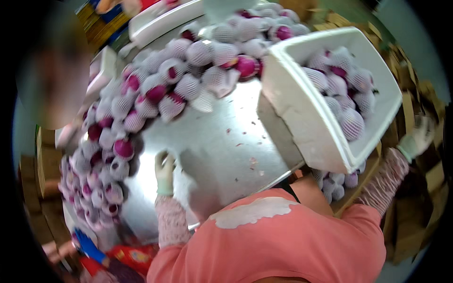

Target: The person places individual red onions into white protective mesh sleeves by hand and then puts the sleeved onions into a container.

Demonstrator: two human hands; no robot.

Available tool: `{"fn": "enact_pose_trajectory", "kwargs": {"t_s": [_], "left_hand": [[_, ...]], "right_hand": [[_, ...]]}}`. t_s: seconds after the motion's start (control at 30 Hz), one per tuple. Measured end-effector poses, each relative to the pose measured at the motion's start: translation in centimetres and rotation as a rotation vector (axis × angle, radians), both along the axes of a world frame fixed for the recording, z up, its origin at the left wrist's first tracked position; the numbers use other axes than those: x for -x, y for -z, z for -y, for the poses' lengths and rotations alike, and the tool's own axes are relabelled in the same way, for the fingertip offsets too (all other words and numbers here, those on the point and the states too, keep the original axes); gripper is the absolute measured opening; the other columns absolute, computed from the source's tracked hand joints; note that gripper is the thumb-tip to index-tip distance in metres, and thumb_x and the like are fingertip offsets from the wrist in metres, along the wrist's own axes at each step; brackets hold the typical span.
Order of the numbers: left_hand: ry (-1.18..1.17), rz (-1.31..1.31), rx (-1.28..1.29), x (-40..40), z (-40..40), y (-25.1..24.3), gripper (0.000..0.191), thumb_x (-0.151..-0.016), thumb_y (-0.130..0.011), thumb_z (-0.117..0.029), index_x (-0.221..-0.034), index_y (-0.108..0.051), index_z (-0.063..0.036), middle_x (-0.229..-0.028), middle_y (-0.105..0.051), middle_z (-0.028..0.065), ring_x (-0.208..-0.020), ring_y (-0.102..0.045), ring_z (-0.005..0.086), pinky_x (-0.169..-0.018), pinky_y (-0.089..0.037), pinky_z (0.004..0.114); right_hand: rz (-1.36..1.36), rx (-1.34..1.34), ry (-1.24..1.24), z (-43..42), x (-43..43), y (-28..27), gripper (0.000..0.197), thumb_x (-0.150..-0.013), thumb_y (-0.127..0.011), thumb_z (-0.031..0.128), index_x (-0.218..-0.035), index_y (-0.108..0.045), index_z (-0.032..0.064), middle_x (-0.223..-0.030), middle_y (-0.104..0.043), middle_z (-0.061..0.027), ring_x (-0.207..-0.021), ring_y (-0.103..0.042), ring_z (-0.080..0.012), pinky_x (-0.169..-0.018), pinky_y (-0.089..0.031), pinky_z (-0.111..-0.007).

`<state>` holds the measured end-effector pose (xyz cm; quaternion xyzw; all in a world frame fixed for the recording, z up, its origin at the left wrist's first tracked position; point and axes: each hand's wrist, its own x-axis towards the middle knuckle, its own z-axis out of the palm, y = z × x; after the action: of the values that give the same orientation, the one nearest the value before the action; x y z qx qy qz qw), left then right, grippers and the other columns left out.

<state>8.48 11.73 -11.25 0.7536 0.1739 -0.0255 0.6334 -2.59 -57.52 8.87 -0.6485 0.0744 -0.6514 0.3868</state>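
Note:
My left hand, in a light knit glove, rests over the metal table with its fingers curled and no fruit visible in it. My right hand, gloved too, reaches out past the foam box, near stacked cardboard; its fingers are blurred and I cannot tell whether they touch anything. Between my hands a white foam box stands tilted at the table's right side, holding several purple-red round fruits in white foam nets. A long heap of netted fruits curves along the table's far and left sides.
More netted fruits lie below the box's near corner. Flattened cardboard is piled at the right. Another white container stands beyond the heap. A co-worker's blue-gloved hand is at the table's lower left, beside a red bag.

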Motion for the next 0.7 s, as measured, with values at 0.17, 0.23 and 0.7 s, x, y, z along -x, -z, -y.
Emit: {"fn": "enact_pose_trajectory", "kwargs": {"t_s": [0.17, 0.23, 0.7], "left_hand": [[0.137, 0.396, -0.392, -5.2, 5.0, 2.6, 0.045, -0.08, -0.07, -0.015, -0.12, -0.052, -0.0033, -0.108, -0.058, 0.0138, -0.096, -0.059, 0.0258, -0.084, -0.048, 0.036], [-0.073, 0.484, -0.671, -8.1, 5.3, 1.8, 0.054, -0.073, -0.074, -0.019, -0.119, -0.05, -0.0031, -0.116, -0.05, 0.0196, -0.107, -0.053, 0.0344, -0.093, -0.044, 0.042], [-0.004, 0.06, -1.054, -22.0, 3.5, -6.7, 0.082, -0.056, -0.082, -0.037, -0.127, -0.05, -0.0125, -0.128, -0.045, 0.0157, -0.119, -0.049, 0.0358, -0.099, -0.043, 0.042]], "right_hand": [[-0.654, 0.305, -0.47, -23.8, -9.9, -8.3, 0.029, -0.089, -0.055, 0.003, -0.117, -0.058, -0.0026, -0.117, -0.06, -0.0109, -0.11, -0.057, -0.0201, -0.095, -0.044, -0.032], [-0.933, 0.809, -0.8, -28.9, -12.1, -6.1, 0.039, -0.08, -0.065, 0.011, -0.117, -0.057, 0.001, -0.111, -0.06, -0.0129, -0.102, -0.059, -0.0251, -0.089, -0.047, -0.036], [-1.282, 1.319, -1.119, -36.8, -17.7, 6.0, 0.036, -0.083, -0.064, 0.029, -0.111, -0.057, 0.0075, -0.098, -0.059, -0.0121, -0.092, -0.06, -0.0301, -0.079, -0.049, -0.041]]}}
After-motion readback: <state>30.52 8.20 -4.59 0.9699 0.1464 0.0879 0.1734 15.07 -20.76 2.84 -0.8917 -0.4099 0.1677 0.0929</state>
